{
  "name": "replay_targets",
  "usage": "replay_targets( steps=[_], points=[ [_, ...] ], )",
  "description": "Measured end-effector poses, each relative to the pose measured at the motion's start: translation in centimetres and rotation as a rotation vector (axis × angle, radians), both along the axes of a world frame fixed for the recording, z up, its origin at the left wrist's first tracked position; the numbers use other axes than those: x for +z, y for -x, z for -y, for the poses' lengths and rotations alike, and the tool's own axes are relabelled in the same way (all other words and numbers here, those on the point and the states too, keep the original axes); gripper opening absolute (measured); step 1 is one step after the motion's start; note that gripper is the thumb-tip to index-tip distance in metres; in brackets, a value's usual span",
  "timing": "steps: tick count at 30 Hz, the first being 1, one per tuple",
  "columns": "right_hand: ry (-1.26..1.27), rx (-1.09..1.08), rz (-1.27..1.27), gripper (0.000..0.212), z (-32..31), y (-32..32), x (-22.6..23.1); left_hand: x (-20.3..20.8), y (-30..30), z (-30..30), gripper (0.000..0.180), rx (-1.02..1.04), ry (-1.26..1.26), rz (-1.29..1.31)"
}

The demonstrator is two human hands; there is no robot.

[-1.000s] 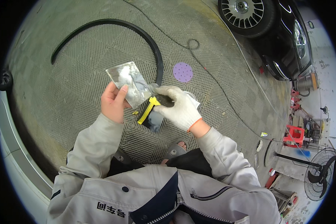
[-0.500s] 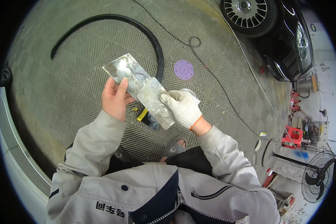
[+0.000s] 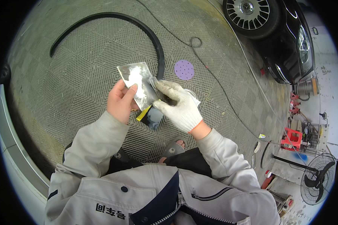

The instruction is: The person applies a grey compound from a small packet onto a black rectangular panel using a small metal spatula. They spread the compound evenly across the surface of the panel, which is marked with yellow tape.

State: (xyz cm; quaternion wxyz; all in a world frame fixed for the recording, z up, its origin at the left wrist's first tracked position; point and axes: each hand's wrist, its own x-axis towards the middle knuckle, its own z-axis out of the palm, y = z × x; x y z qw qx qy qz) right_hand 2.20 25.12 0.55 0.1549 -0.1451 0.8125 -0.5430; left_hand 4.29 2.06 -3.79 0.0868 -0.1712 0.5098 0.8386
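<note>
below and left of the purple perforated disc (image 3: pixel 184 69), the bare left hand (image 3: pixel 120 100) keeps a snug grip on a shiny, smeared, rectangular metal plate (image 3: pixel 139 75), thumb flat on top, fingers curled beneath. directly below the disc, the right hand (image 3: pixel 181 110), in a white knitted glove, arches fingers and thumb into a narrow grip around a thin grey blade (image 3: pixel 159 92), seen nearly edge-on. left of the disc, a curved black strip (image 3: pixel 160 52) lies on the ribbed floor (image 3: pixel 97 82).
</note>
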Motion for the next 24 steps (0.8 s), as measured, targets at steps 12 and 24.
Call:
replay_targets(
  steps=[12,24],
  points=[
    [-0.363,0.041,-0.276,0.056,0.7,0.3,0.6,-0.8,0.2,0.1,0.024,-0.005,0.491,-0.252],
    [0.210,-0.358,0.371,0.062,-1.6,2.2,1.1,0.3,1.3,1.1,0.030,0.105,0.065,-0.111]
  ],
)
